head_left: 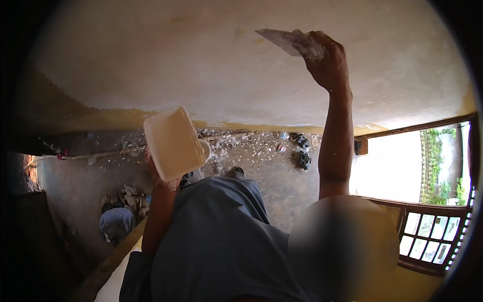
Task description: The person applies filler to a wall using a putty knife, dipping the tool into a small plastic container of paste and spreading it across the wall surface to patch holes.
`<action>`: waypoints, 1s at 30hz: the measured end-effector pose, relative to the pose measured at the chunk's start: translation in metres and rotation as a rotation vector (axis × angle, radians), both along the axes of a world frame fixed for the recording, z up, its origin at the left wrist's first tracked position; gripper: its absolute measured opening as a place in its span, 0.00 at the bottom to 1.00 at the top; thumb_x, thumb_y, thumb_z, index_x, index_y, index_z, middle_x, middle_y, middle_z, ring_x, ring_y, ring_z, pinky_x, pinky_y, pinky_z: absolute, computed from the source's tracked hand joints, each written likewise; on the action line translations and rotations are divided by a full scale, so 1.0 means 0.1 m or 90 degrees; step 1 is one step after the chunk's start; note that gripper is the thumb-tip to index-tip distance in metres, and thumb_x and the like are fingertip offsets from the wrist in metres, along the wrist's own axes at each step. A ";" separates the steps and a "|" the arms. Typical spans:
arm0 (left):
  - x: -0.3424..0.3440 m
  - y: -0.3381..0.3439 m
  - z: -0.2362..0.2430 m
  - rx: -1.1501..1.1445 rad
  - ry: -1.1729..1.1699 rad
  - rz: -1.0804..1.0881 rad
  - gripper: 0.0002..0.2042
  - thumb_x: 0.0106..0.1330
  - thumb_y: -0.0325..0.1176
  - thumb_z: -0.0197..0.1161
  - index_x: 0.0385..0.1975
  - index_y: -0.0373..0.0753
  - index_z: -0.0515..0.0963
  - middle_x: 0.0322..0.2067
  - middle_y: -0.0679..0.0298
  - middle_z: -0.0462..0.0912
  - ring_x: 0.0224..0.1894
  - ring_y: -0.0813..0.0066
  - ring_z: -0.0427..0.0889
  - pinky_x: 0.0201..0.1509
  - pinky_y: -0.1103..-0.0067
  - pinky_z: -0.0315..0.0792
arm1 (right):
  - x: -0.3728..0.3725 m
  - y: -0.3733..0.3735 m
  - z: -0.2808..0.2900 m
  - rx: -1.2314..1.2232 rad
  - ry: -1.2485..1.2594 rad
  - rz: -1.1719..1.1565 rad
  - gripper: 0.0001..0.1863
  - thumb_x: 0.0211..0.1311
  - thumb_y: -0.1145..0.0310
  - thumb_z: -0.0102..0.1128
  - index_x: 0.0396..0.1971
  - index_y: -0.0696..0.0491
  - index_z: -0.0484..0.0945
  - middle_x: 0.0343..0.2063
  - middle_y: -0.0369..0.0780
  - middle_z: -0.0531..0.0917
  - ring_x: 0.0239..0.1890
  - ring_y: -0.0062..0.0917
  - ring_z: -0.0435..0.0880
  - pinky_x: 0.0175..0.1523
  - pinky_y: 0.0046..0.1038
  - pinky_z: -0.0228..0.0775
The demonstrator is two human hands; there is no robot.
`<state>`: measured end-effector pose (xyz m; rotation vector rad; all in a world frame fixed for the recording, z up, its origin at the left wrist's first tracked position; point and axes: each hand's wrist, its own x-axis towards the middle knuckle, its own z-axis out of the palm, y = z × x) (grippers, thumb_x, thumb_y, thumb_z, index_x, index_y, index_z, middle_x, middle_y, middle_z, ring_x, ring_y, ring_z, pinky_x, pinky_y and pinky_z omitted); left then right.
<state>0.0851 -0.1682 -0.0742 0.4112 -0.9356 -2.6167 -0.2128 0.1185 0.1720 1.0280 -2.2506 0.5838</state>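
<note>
My right hand (326, 58) is raised at the upper right, its fingers closed around a plaster-smeared putty knife (283, 40). The wide flat blade points left, close to the pale wall (201, 65); whether its edge touches the wall I cannot tell. White smears coat the knuckles. Lower down on the left, my left hand (163, 182) holds up a cream rectangular tray (173, 146) from behind and below. Most of that hand is hidden by the tray. The tray's broad face looks coated with a smooth pale paste.
White crumbs litter the floor (274, 173) along the wall's foot, with black plastic scraps (303, 160) among them. A long pole (113, 152) lies at left, near a blue-grey bundle (116, 224). At right are a bright opening (390, 166) and a barred window (430, 234).
</note>
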 end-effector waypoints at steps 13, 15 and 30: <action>-0.21 0.28 0.57 0.148 0.058 0.015 0.32 0.70 0.57 0.47 0.67 0.43 0.64 0.60 0.57 0.74 0.59 0.57 0.77 0.58 0.59 0.77 | -0.22 0.60 1.83 -0.064 0.159 0.141 0.15 0.61 0.70 0.63 0.44 0.65 0.79 0.40 0.45 0.86 0.44 0.27 0.86 0.47 0.30 0.79; -0.19 0.23 0.49 0.133 0.040 0.022 0.32 0.70 0.58 0.47 0.68 0.43 0.63 0.60 0.57 0.74 0.59 0.57 0.77 0.58 0.59 0.77 | -0.18 0.64 1.83 0.084 0.315 0.092 0.16 0.59 0.71 0.65 0.47 0.57 0.81 0.44 0.45 0.86 0.44 0.31 0.86 0.49 0.31 0.80; -0.26 0.31 0.67 0.108 0.139 -0.047 0.29 0.72 0.53 0.47 0.66 0.41 0.64 0.58 0.57 0.75 0.59 0.58 0.77 0.58 0.59 0.78 | -0.52 0.79 1.82 0.198 0.573 -0.241 0.26 0.51 0.86 0.61 0.49 0.44 0.84 0.41 0.40 0.87 0.40 0.31 0.87 0.46 0.31 0.82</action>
